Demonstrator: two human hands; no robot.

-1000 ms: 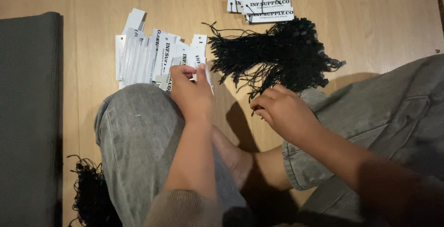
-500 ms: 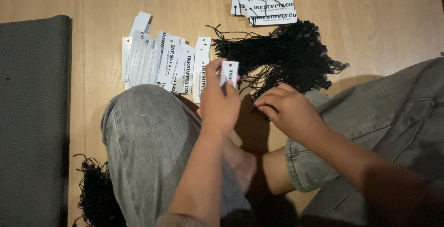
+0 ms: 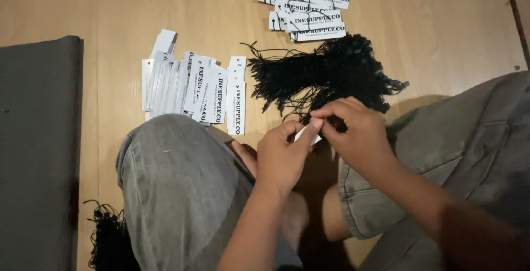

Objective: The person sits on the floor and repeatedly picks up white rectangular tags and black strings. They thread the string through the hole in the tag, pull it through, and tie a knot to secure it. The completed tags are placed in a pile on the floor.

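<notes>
I see the black string bundle (image 3: 326, 80) lying at twelve o'clock from my hands, close enough to draw from. My left hand (image 3: 284, 158) pinches a small white tag (image 3: 307, 134) steady at centre, while my right hand (image 3: 356, 133), fingers narrowed, works at its edge.

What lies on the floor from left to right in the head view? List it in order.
Dark grey mat → fanned row of white tags → left hand holding a small white tag → right hand, with the bundle of black strings just beyond it.
</notes>
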